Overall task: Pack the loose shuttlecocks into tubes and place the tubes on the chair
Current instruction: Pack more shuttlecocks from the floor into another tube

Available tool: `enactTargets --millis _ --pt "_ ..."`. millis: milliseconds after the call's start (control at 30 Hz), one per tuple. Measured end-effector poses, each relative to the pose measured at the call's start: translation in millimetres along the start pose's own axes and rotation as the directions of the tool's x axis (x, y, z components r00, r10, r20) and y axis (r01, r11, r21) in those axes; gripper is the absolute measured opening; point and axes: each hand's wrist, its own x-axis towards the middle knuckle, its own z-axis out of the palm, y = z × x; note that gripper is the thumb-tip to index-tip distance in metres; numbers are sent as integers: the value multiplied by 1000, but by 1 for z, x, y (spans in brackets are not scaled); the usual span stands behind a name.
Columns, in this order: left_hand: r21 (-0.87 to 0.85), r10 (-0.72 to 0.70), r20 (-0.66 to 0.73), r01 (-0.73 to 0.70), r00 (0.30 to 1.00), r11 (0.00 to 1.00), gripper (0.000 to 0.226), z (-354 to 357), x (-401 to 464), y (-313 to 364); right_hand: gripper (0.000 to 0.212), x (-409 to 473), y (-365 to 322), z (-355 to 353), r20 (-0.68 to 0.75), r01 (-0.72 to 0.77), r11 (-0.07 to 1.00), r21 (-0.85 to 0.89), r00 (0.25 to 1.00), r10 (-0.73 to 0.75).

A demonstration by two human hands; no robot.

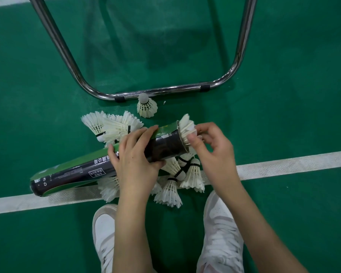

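At far left, the closed end of a black-and-green tube [106,164] hangs over the white court line [283,166]; the tube runs diagonally up and to the right, above the green floor [28,95]. Behind its mid-length lies a cluster of loose shuttlecocks [110,127], feathers fanned toward the upper left.

The left hand [134,158] grips the tube round its middle, fingers curled over the top and thumb wrapped under the near side. The tube extends well beyond this grip on both sides: the longer part toward the closed end at left, the shorter part toward the open mouth at right.

Below the tube and the left wrist lies a second heap of shuttlecocks [173,186], partly on the white line, feather skirts mostly pointing toward the viewer. One single shuttlecock [147,106] stands apart, cork uppermost, just beside the chrome chair frame [158,90], which bends in a U across the upper floor.

At the tube's open mouth a shuttlecock [186,126] sits partly inserted, its feathers projecting from the rim. The right hand [215,150] is at this opening, thumb and fingers pinching the projecting feathers; the remaining fingers are curled. How deep the shuttlecock sits cannot be told.

At the bottom edge, two white shoes [220,233] stand on the floor, one either side of the forearms.
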Motion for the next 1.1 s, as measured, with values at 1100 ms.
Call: enactTargets --millis 1100 --pt "8 -5 -19 6 1000 1000 81 3 -1 1 31 49 -26 5 496 -165 923 -347 803 330"
